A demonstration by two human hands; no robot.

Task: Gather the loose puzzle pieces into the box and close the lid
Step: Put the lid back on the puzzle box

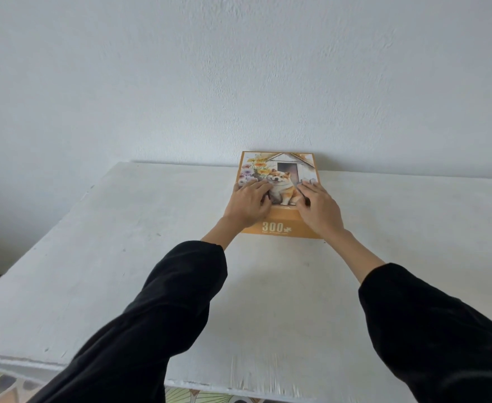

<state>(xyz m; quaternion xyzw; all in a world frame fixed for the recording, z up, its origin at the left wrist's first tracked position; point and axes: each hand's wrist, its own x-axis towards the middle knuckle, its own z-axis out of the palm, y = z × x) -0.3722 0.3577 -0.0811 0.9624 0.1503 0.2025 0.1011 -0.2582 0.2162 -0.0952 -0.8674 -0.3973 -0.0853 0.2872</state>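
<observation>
An orange puzzle box lies flat at the far side of the white table, its back edge against the wall. Its lid is on, showing a dog, flowers and "300". My left hand rests palm down on the lid's left part, fingers spread. My right hand lies palm down on the lid's right part, fingers stretched forward. Neither hand grips anything. No loose puzzle pieces are in sight.
The white table has scuffed edges; its left edge runs diagonally and its front edge is near me. A plain white wall stands right behind the box. A patterned floor shows below the table.
</observation>
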